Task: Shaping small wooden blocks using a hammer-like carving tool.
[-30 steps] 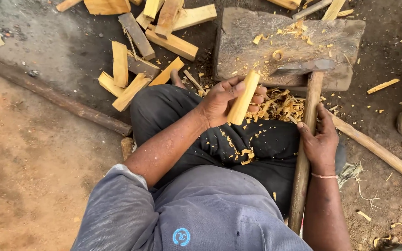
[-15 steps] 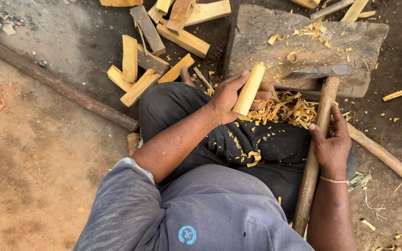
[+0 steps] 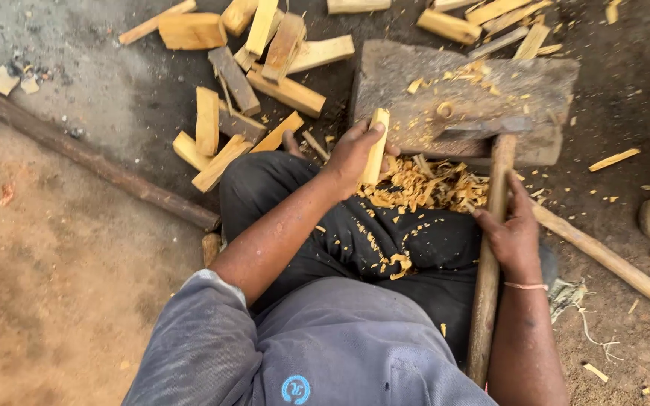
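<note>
left hand (image 3: 351, 154): arm outstretched, fingers curled closed | right hand (image 3: 511, 237): fingers wrapped shut

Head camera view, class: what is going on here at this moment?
A person sits on the ground, working wood. The left hand holds a pale wooden stick upright against the edge of a worn chopping block. The right hand grips the long wooden handle of a tool whose metal head rests on the block. Wood shavings lie piled on the lap, and split wood pieces lie scattered beyond the knee.
</note>
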